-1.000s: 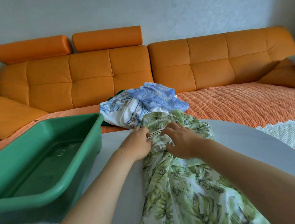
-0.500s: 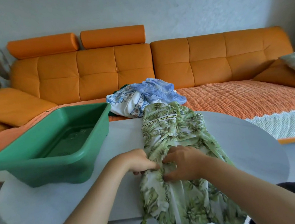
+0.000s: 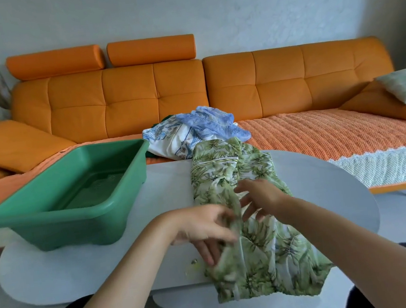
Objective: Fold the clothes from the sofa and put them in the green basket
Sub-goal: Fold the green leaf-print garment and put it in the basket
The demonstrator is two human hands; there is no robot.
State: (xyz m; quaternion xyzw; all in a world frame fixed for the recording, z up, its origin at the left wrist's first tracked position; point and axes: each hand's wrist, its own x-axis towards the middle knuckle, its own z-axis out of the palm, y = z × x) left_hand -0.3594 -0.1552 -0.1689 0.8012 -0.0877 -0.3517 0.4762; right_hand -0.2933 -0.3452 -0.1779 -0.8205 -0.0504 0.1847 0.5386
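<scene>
A green leaf-print garment [image 3: 267, 248] lies lengthwise on the white table [image 3: 83, 268]. Its far end reaches the table's back edge and its near end hangs a little over the front edge. Both hands are over its middle. The left hand [image 3: 201, 228] is at the garment's left edge, its fingers [image 3: 208, 251] spread, fairly straight and pointing down across the cloth, blurred, with a raised ridge of fabric just beside their tips. The right hand [image 3: 263, 197] is a little farther back over the cloth, with its fingers loosely spread and gripping nothing. The green basket [image 3: 59, 222] stands on the table's left side, apart from the garment. Behind the table, a pile of blue and white clothes [image 3: 194, 134] sits on the orange sofa [image 3: 290, 81], touching the garment's far end.
</scene>
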